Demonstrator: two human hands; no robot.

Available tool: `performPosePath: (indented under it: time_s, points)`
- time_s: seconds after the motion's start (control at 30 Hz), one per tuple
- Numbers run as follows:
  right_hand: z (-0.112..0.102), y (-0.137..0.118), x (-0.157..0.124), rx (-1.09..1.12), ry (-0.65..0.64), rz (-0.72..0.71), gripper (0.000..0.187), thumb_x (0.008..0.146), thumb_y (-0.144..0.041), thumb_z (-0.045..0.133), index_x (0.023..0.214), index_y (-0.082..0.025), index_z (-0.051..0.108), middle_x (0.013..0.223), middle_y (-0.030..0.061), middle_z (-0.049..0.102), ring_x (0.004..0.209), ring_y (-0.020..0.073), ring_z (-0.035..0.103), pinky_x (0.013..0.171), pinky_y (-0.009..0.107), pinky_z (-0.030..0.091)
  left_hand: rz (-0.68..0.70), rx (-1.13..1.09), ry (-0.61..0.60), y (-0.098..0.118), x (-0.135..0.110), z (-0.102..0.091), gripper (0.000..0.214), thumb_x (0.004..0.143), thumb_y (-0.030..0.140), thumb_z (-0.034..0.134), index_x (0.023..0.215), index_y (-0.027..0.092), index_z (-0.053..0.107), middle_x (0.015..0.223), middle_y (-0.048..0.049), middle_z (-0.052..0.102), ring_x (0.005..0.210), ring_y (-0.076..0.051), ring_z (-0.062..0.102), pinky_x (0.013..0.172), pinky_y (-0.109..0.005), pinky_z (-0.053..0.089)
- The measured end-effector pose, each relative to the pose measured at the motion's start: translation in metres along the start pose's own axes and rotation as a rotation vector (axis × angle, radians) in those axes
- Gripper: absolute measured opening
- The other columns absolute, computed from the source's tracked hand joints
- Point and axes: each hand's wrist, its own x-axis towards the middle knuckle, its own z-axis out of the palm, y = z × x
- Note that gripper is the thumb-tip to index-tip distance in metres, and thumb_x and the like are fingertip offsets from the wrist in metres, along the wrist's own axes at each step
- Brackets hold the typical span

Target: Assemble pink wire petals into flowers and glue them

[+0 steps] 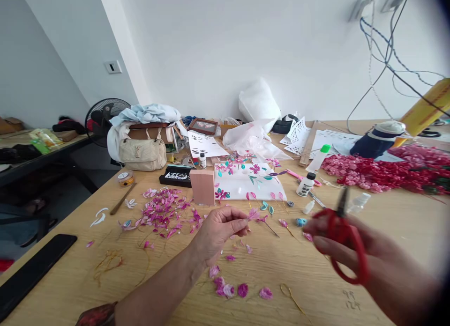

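My left hand [225, 227] pinches a small pink fabric petal [253, 214] between thumb and fingertips, above the middle of the table. In my right hand [365, 246] are red-handled scissors [342, 237], held up off the table with dark blades pointing upward; hand and scissors are slightly blurred. Loose purple and pink petals [242, 290] lie on the wood below my left hand. Just beyond its fingertips rests a pink flower piece on a dark stem [270, 227]. A heap of pink petals [161, 211] spreads to the left of that hand.
Behind my hands stand a wooden block [203, 188] and a white sheet with flower pieces [251, 190]. Glue bottles [305, 184] stand right of the sheet, before red and pink flower bunches [376, 174]. A black phone [38, 270] lies at the left edge.
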Motion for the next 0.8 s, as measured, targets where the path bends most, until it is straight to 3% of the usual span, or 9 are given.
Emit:
performPosePath:
  time_s: [0.1, 0.23, 0.4, 0.6, 0.8]
  points:
    - [0.034, -0.036, 0.018, 0.27, -0.225, -0.023, 0.027, 0.06, -0.042, 0.068, 0.073, -0.021, 0.058, 0.074, 0.0047, 0.066, 0.064, 0.0185, 0.059, 0.051, 0.028, 0.046, 0.021, 0.008, -0.023, 0.004, -0.003, 0.001, 0.015, 0.062, 0.023, 0.071, 0.072, 0.014, 0.065, 0.063, 0.0001, 0.06, 0.059, -0.008, 0.052, 0.06, -0.022, 0.038]
    - [0.062, -0.057, 0.028, 0.455, -0.308, 0.002, 0.027, 0.057, -0.034, 0.071, 0.065, -0.021, 0.049, 0.058, -0.0037, 0.055, 0.051, 0.0101, 0.048, 0.042, 0.02, 0.035, 0.051, 0.016, -0.049, 0.005, -0.004, 0.001, 0.014, 0.064, 0.024, 0.069, 0.074, 0.014, 0.065, 0.063, 0.0, 0.059, 0.06, -0.009, 0.052, 0.061, -0.023, 0.038]
    - [0.064, -0.053, 0.036, 0.44, -0.327, -0.01, 0.027, 0.06, -0.032, 0.07, 0.067, -0.021, 0.047, 0.059, -0.0045, 0.055, 0.049, 0.0087, 0.045, 0.041, 0.02, 0.032, 0.051, 0.039, -0.063, 0.006, -0.003, 0.0, 0.014, 0.065, 0.023, 0.068, 0.074, 0.013, 0.065, 0.065, -0.0004, 0.058, 0.058, -0.008, 0.051, 0.061, -0.023, 0.038]
    - [0.061, -0.055, 0.04, 0.423, -0.297, -0.054, 0.026, 0.061, -0.032, 0.069, 0.067, -0.021, 0.047, 0.061, -0.0037, 0.054, 0.055, 0.011, 0.048, 0.048, 0.022, 0.037, 0.051, 0.077, -0.048, 0.008, -0.005, -0.001, 0.015, 0.064, 0.025, 0.069, 0.072, 0.012, 0.065, 0.065, -0.0014, 0.059, 0.058, -0.009, 0.051, 0.061, -0.023, 0.038]
    - [0.06, -0.055, 0.041, 0.45, -0.302, -0.101, 0.024, 0.064, -0.036, 0.067, 0.069, -0.021, 0.048, 0.065, -0.0017, 0.054, 0.061, 0.0129, 0.05, 0.053, 0.024, 0.041, 0.053, 0.023, -0.111, 0.011, -0.009, -0.002, 0.026, 0.071, 0.038, 0.063, 0.076, 0.012, 0.064, 0.067, -0.0037, 0.058, 0.061, -0.01, 0.052, 0.062, -0.025, 0.037]
